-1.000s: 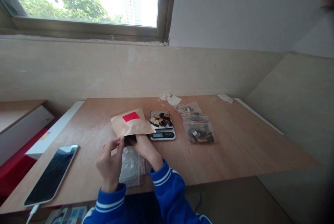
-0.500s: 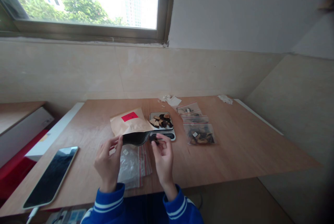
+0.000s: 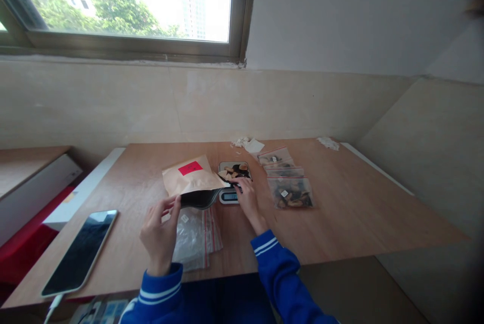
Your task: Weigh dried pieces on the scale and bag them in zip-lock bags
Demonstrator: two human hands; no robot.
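Note:
My left hand (image 3: 161, 231) pinches the near edge of a brown kraft paper bag (image 3: 200, 179) with a red label, keeping its dark-lined mouth spread. My right hand (image 3: 248, 200) is at a small white kitchen scale (image 3: 226, 199), its fingers closed at the front of a pile of dark-edged dried slices (image 3: 237, 170). A dark dried slice shows under those fingertips, partly hidden by them. The scale's lit display is partly covered by the hand. Below the bag's mouth lie several clear zip bags (image 3: 191, 243) with red strips.
Filled zip bags of dried slices (image 3: 290, 194) lie right of the scale. A phone (image 3: 81, 253) with a white cable rests at the left. Crumpled tissue (image 3: 254, 145) sits behind the scale, and another wad (image 3: 328, 143) lies at the back right of the wooden table (image 3: 363, 208).
My right hand has moved from the bag's mouth up and to the right, carrying a dark slice to the scale. My left hand still holds the bag's edge.

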